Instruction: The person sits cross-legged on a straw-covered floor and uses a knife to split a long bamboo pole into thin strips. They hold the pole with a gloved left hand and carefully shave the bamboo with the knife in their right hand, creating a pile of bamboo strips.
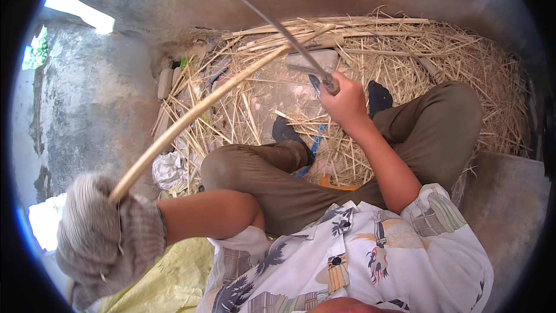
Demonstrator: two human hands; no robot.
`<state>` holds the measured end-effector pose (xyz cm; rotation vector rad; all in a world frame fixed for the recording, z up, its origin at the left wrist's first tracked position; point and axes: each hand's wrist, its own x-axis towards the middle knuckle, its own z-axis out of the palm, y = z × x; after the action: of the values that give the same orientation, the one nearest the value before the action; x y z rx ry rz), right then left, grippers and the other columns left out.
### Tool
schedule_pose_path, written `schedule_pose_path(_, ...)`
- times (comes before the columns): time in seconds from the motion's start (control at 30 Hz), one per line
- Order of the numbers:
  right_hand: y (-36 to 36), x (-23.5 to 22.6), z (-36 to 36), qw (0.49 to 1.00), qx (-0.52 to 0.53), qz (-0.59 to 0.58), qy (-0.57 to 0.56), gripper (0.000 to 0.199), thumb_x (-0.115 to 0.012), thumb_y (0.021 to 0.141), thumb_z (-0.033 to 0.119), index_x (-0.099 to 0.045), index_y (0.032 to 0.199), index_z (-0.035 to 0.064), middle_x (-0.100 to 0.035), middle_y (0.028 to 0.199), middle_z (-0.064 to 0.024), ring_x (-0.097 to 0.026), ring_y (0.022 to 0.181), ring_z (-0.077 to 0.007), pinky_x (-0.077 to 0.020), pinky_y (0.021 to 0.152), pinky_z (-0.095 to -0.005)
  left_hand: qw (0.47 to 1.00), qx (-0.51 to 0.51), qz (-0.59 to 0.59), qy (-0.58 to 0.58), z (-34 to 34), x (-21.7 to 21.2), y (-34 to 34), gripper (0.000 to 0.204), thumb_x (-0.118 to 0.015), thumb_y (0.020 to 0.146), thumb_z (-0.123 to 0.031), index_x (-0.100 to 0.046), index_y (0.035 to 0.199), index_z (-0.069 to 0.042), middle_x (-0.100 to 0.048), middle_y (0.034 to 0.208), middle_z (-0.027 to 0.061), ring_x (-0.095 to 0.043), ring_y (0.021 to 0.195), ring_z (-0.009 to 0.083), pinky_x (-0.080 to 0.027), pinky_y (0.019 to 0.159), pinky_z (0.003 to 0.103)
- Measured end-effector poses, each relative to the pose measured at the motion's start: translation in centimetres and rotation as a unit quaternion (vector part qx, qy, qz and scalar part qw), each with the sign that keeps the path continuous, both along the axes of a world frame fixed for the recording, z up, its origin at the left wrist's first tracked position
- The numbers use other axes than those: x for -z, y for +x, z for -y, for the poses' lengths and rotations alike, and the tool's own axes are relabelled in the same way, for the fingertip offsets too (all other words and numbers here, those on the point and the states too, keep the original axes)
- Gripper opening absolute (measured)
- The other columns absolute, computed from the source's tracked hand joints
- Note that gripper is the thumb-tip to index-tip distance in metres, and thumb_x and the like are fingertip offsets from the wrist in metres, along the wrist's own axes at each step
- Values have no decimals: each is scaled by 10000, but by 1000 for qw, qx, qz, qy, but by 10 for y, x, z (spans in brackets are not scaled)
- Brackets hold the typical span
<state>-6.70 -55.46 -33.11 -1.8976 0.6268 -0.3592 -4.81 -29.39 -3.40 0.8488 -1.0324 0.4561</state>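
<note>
Ground: straw-littered floor [463,64] beside grey concrete walls.
Left hand [107,237]: gloved, grip closed around long pale bamboo strip [202,104].
Right hand [344,104]: bare, grip closed on long steel blade [278,26].
Risk: blade could slip along the strip toward the legs.

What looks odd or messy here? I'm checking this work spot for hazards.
Only the left hand wears a glove; the right hand grips the long knife bare. Cut strips litter the ground around the sock feet, and crumpled paper lies by the left knee. The cane looks intact.
</note>
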Motion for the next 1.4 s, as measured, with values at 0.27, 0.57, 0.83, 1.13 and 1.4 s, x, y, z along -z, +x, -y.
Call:
schedule_pose_path(0.27, 7, 34, 18, 998, 23, -50, 28, 234, -666, 824, 251, -692, 811, 18, -673, 706, -190, -661, 676, -371, -508, 653, -439, 998, -42, 14, -40, -9, -6, -28, 386, -664, 855, -370, -491, 543, -224, -460, 426, -120, -405, 336, -2, -328, 349, 156)
schedule_pose_path(0.57, 2, 25, 22, 992, -5, 43, 117, 209, -658, 816, 186, -627, 740, -6, -588, 593, -98, -526, 540, -201, -455, 573, -372, 998, 13, 39, -57, -38, -8, -32, 379, -672, 849, -335, -480, 540, -229, -449, 429, -122, -380, 335, -15, -267, 346, 144)
schedule_pose_path(0.83, -5, -10, -10, 992, -99, 77, 1, 191, -717, 788, 192, -656, 807, 12, -632, 637, -165, -633, 603, -328, -495, 599, -401, 983, -149, 35, -97, -20, -2, -16, 376, -686, 868, -377, -532, 552, -245, -494, 462, -120, -418, 364, -11, -282, 362, 159)
schedule_pose_path(1.13, 4, 37, 28, 989, 85, -115, -33, 221, -665, 789, 250, -714, 841, 41, -691, 749, -185, -687, 757, -375, -533, 696, -449, 998, -25, 14, -50, -38, -7, -29, 408, -675, 846, -429, -496, 539, -229, -478, 444, -120, -410, 351, -5, -277, 351, 162)
schedule_pose_path(1.4, 4, 51, 18, 991, -28, -73, 105, 269, -695, 797, 259, -711, 887, 7, -699, 773, -199, -685, 751, -374, -527, 691, -418, 992, 117, 21, -49, -53, -15, -20, 528, -658, 838, -592, -440, 519, -234, -442, 449, -112, -368, 347, 7, -263, 357, 172)
